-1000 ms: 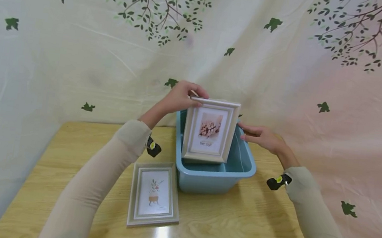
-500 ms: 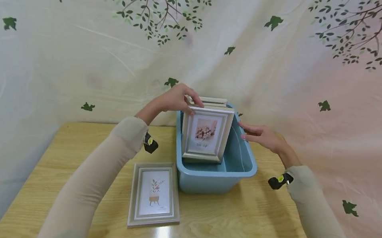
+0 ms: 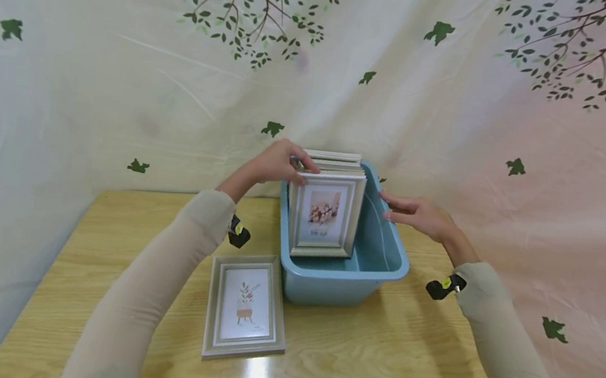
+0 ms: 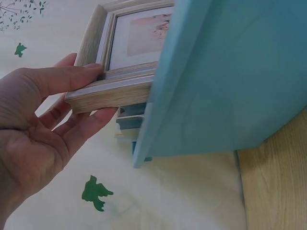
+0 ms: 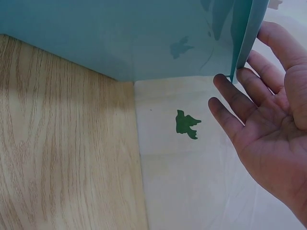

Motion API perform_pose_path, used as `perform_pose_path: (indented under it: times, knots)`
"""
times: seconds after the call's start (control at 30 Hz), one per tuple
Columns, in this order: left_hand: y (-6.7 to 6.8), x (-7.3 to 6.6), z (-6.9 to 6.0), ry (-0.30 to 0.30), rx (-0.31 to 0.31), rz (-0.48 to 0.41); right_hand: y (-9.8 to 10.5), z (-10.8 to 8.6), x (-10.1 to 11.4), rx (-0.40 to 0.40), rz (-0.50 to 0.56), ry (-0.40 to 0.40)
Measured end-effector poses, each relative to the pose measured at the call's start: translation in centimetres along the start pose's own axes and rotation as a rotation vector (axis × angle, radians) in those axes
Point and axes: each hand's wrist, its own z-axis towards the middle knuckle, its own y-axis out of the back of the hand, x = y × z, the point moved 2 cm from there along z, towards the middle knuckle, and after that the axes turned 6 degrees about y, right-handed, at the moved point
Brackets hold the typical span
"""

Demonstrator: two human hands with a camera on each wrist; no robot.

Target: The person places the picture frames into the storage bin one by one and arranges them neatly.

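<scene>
My left hand (image 3: 279,161) pinches the upper left corner of a picture frame (image 3: 324,214) with a pink flower print. That frame stands upright inside the blue plastic bin (image 3: 345,279), in front of several other frames (image 3: 336,158). In the left wrist view, the thumb lies on the face of the frame (image 4: 115,91) and the fingers are behind it. My right hand (image 3: 420,218) rests its fingertips at the bin's right rim, fingers fairly straight. The right wrist view shows this hand (image 5: 268,110) touching the rim (image 5: 249,38).
Another picture frame (image 3: 248,309), with a potted plant print, lies face up on the wooden table (image 3: 360,369), against the bin's left front. A pale cloth (image 3: 206,93) with printed leaves and birds hangs behind the table.
The flower-print frame has gone down into the bin and a little left, in my left hand. Frames behind it have come into view. My right hand has stayed at the rim.
</scene>
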Motion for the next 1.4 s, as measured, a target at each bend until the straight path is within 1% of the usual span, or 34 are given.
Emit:
perform_pose_path:
  times: [0.1,0.2,0.3,0.4,0.5,0.6,0.67,0.77,0.83,0.93,1.1,1.17,1.23,1.4]
  knots:
    - [-0.3,0.4,0.2,-0.003,0.002,0.009,0.1,-0.1,0.1,0.004,0.009,0.005]
    - [-0.6,0.6,0.3,-0.020,0.010,0.001,0.2,-0.1,0.2,0.011,0.024,0.013]
    - [-0.8,0.8,0.4,-0.030,0.022,-0.016,0.2,-0.1,0.3,0.007,0.032,0.009]
    - [-1.0,0.9,0.4,-0.037,0.033,-0.014,0.1,-0.1,0.4,-0.005,0.037,-0.005]
    - [-1.2,1.0,0.5,-0.036,0.040,-0.007,0.1,0.0,0.5,-0.004,0.019,-0.010]
    - [-1.5,1.1,0.6,-0.025,0.042,0.011,-0.1,-0.2,1.7,-0.004,0.004,-0.010]
    - [-1.7,1.4,0.7,-0.014,0.043,0.011,-0.2,-0.2,1.8,-0.009,-0.008,-0.015]
    - [-2.0,1.7,0.8,-0.009,0.051,0.012,-0.1,0.0,1.3,-0.006,-0.007,-0.016]
    - [-2.2,1.9,0.8,-0.009,0.061,0.009,-0.1,0.4,0.2,-0.007,0.002,-0.022]
    - [-2.3,2.0,0.8,-0.011,0.074,0.020,-0.2,0.5,0.3,0.010,0.017,-0.006]
    - [-2.2,1.8,0.9,-0.031,0.087,0.094,-0.3,0.3,0.5,0.039,0.014,0.017]
    - [-2.3,1.7,1.0,-0.037,0.086,0.114,-0.3,0.2,0.6,0.034,0.023,0.013]
    - [-2.4,1.7,1.0,-0.032,0.074,0.114,-0.2,0.1,0.5,0.031,0.023,0.008]
    - [-2.8,2.1,1.0,-0.037,0.014,0.079,-0.2,0.1,0.4,0.016,0.024,-0.003]
